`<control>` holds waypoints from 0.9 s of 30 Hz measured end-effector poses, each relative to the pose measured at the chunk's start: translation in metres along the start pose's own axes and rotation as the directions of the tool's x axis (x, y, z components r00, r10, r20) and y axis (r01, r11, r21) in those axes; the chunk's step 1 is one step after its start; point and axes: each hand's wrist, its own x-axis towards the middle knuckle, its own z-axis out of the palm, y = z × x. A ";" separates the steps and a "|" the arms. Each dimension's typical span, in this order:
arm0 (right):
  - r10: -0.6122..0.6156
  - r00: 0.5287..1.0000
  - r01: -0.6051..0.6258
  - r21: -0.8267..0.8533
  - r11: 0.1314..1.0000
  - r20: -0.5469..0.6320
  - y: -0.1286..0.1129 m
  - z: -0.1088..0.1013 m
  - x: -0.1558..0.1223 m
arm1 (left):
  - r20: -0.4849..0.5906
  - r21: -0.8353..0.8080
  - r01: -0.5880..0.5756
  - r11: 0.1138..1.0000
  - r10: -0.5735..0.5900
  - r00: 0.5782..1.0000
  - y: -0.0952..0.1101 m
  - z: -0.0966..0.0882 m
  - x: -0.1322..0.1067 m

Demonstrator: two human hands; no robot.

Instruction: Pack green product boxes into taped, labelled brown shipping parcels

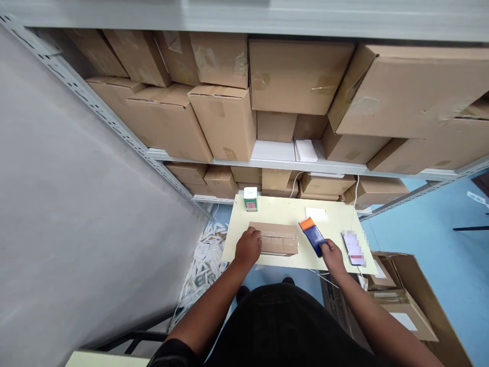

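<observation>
Apparently partway: one carton [280, 238] on the table [235, 229] looks closed, sealing unclear, left hand [248, 247] curled over its left end (grip can't tell), right hand [333, 257] gripping one blue-and-orange item [314, 238] apart from it, one green-and-white box [250, 199], one white card [316, 214], one phone [353, 248] untouched.

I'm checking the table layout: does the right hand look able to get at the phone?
Probably yes: nothing visible stands between the right hand and the phone, though the hand would likely have to release its blue item.
</observation>
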 end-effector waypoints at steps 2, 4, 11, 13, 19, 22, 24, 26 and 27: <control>-0.050 0.998 0.053 0.098 0.994 -0.027 -0.028 -0.014 -0.005 | -0.011 -0.036 -0.014 0.999 0.013 1.000 0.001 -0.003 0.001; -0.120 0.993 0.116 0.136 0.984 0.021 -0.060 -0.019 -0.007 | -0.033 -0.110 -0.022 0.994 0.018 0.999 0.000 -0.008 0.003; -0.294 0.898 0.297 0.042 0.954 0.327 -0.151 0.032 0.002 | 0.174 -0.696 0.341 0.632 -0.312 0.934 -0.011 -0.031 0.015; -0.293 0.887 0.317 -0.011 0.948 0.356 -0.160 0.047 0.004 | 0.268 -0.798 0.396 0.454 -0.321 0.908 -0.014 -0.034 0.017; -0.309 0.873 0.355 -0.058 0.933 0.378 -0.161 0.063 0.011 | 0.315 -0.901 0.383 0.203 -0.299 0.901 -0.012 -0.037 0.014; -0.308 0.866 0.355 -0.050 0.933 0.394 -0.161 0.064 0.014 | 0.355 -0.911 0.400 0.097 -0.309 0.882 -0.010 -0.039 0.013; -0.308 0.859 0.361 -0.058 0.931 0.408 -0.162 0.064 0.015 | 0.369 -0.907 0.413 0.081 -0.319 0.873 -0.011 -0.038 0.013; -0.313 0.852 0.376 -0.076 0.923 0.421 -0.163 0.065 0.016 | 0.365 -0.896 0.425 0.130 -0.334 0.869 -0.013 -0.035 0.015; -0.317 0.847 0.387 -0.087 0.918 0.426 -0.164 0.065 0.016 | 0.356 -0.886 0.431 0.171 -0.345 0.869 -0.015 -0.033 0.015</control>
